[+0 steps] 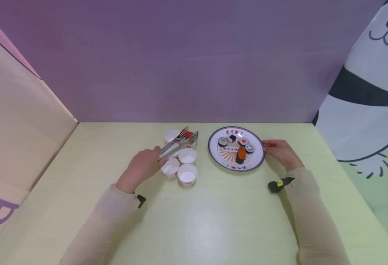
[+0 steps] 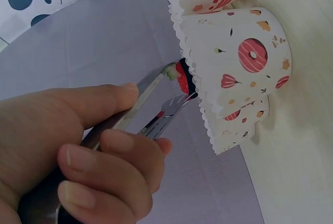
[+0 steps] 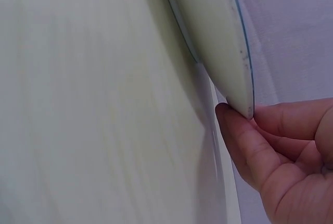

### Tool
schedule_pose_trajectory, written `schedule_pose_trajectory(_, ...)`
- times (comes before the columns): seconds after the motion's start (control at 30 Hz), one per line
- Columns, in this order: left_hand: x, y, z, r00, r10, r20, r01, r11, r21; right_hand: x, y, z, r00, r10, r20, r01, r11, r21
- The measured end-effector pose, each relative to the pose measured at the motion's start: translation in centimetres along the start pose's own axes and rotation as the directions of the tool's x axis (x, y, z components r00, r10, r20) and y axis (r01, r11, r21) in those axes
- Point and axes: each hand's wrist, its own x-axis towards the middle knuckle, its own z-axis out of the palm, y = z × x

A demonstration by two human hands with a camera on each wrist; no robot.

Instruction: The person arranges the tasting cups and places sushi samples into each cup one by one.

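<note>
My left hand (image 1: 142, 165) grips metal tongs (image 1: 174, 146), their tips over the back of a cluster of white paper cups (image 1: 187, 181). Between the tips in the left wrist view is a piece of toy sushi (image 2: 183, 81), red, green and black, partly hidden by a scalloped cup rim; whether the tongs squeeze it I cannot tell. My right hand (image 1: 280, 152) pinches the right rim of a round white plate (image 1: 213, 156) between thumb and fingers. On the plate lie several sushi pieces, among them one with orange topping (image 1: 241, 153).
The cups stand close together, left of the plate, on a pale table (image 1: 207, 221). A purple wall (image 1: 194, 73) rises behind the table's back edge. Printed panels flank both sides. A dark strap piece (image 1: 276, 185) sits at the right wrist.
</note>
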Motion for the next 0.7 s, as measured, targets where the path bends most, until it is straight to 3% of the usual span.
schedule_pose_trajectory(0.7,0.32,0.30,-0.57,1.000,0.000,0.025,0.000,1.000,0.004,-0.15,0.03,0.02,1.000,-0.015,-0.005,0.015,0.999,0.047)
